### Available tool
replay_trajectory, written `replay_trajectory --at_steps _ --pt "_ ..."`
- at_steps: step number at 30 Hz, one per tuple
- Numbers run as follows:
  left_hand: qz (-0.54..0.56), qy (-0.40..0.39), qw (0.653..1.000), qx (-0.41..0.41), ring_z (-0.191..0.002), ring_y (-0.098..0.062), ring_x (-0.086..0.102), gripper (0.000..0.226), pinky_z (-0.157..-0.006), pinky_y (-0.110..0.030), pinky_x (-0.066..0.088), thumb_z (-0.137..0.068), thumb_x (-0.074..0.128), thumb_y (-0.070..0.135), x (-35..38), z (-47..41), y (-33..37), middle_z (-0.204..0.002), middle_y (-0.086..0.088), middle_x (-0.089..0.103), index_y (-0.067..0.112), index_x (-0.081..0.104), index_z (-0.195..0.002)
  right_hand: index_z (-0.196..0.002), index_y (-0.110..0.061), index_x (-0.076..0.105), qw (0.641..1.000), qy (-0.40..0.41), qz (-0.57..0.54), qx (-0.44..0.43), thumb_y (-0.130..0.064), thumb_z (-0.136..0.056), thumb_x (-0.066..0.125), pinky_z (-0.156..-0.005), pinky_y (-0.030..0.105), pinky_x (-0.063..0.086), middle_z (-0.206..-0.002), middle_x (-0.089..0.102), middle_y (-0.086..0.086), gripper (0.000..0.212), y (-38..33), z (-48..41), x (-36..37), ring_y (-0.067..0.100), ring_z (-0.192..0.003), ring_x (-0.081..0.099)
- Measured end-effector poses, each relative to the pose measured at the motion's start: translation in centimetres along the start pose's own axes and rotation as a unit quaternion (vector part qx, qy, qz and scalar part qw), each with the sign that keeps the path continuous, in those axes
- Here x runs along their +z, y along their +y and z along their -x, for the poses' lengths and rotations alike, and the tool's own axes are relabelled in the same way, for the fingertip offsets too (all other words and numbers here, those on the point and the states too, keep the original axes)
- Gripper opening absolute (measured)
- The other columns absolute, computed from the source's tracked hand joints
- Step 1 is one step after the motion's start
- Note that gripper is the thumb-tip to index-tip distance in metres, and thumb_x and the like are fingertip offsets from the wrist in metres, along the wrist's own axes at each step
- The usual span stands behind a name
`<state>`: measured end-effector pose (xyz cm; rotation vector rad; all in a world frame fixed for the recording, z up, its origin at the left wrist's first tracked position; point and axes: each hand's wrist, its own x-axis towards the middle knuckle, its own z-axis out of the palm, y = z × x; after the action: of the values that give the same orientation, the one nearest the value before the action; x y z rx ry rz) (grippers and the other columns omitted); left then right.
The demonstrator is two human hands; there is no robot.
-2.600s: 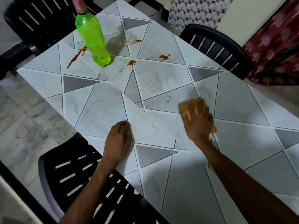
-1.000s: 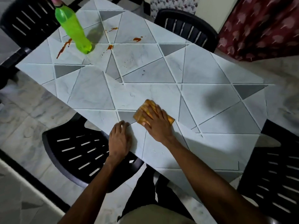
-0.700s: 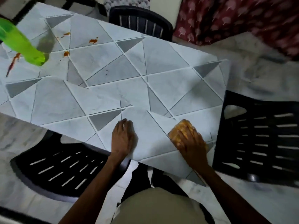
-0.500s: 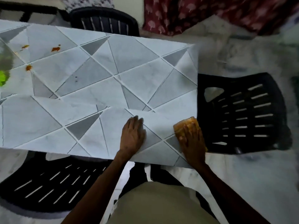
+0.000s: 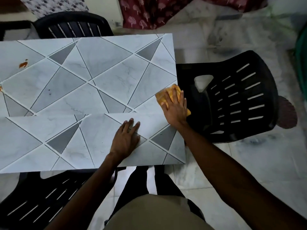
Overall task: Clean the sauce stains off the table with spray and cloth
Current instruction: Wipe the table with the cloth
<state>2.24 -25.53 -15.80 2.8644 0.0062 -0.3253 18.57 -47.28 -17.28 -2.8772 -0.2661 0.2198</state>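
The table (image 5: 93,75) has a pale grey top patterned with triangles. My right hand (image 5: 176,108) presses an orange cloth (image 5: 167,93) flat at the table's right edge, and part of the cloth hangs past the edge. My left hand (image 5: 126,138) lies flat on the table near the front edge, fingers spread, holding nothing. An orange-red sauce stain (image 5: 23,64) shows at the far left of the table, and a second stain (image 5: 0,88) sits at the frame's left border. The spray bottle is out of view.
A black plastic chair (image 5: 232,100) stands right against the table's right edge. Another black chair (image 5: 73,25) is behind the table, and a third (image 5: 41,201) sits at the front left. Red patterned fabric (image 5: 149,12) hangs at the back. The floor is marbled tile.
My right hand has slid the cloth from the table's middle to the right edge. The view swung right, so the green bottle left the frame. My left hand stays flat on the table.
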Motion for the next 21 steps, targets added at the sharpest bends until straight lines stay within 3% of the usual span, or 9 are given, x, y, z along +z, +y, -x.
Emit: replay_trajectory --at_steps 3,7,10,14,21 --pt "0.001 0.015 1.0 -0.007 -0.14 -0.035 0.035 0.057 -0.114 -0.044 0.036 -0.095 0.044 0.043 0.1 0.1 0.3 -0.155 -0.012 0.036 0.022 0.042 -0.147 -0.154 -0.026 0.036 0.998 0.015 0.026 -0.052 -0.046 -0.1 0.034 -0.119 0.057 0.022 -0.165 0.024 0.007 0.058 -0.1 2.1 0.4 0.041 -0.151 0.018" --pt "0.008 0.016 1.0 -0.018 -0.142 -0.037 0.032 0.059 -0.115 -0.046 0.032 -0.095 0.04 0.043 0.2 0.5 1.2 -0.157 -0.015 0.033 0.02 0.04 -0.149 -0.157 -0.027 0.03 0.986 -0.013 0.007 -0.167 -0.046 -0.102 0.038 -0.12 0.055 0.021 -0.166 0.024 0.006 0.059 1.3 13.4 1.6 0.037 -0.152 0.017" --pt "0.011 0.003 1.0 -0.015 -0.145 -0.036 0.026 0.059 -0.117 -0.047 0.028 -0.097 0.036 0.044 0.2 0.8 1.1 -0.16 -0.014 0.027 0.02 0.035 -0.151 -0.155 -0.028 0.036 0.982 -0.024 0.012 -0.186 -0.045 -0.101 0.045 -0.12 0.055 0.023 -0.164 0.029 0.004 0.058 2.8 20.0 2.0 0.035 -0.152 0.02" --pt "0.015 -0.003 1.0 0.013 -0.146 -0.036 0.026 0.058 -0.118 -0.047 0.028 -0.099 0.034 0.042 0.0 1.3 0.3 -0.159 -0.016 0.028 0.015 0.037 -0.15 -0.153 -0.029 0.039 0.976 -0.037 0.032 -0.213 -0.046 -0.101 0.046 -0.12 0.053 0.023 -0.163 0.03 0.003 0.055 4.6 21.2 1.9 0.033 -0.153 0.02" --pt "0.027 0.011 0.998 0.052 -0.144 -0.034 0.032 0.052 -0.118 -0.046 0.029 -0.102 0.036 0.036 0.1 4.5 -1.7 -0.155 -0.017 0.034 0.008 0.043 -0.146 -0.155 -0.028 0.033 0.996 -0.015 0.051 -0.075 -0.05 -0.101 0.034 -0.119 0.055 0.02 -0.166 0.024 0.006 0.059 -1.1 10.4 1.6 0.038 -0.151 0.02"
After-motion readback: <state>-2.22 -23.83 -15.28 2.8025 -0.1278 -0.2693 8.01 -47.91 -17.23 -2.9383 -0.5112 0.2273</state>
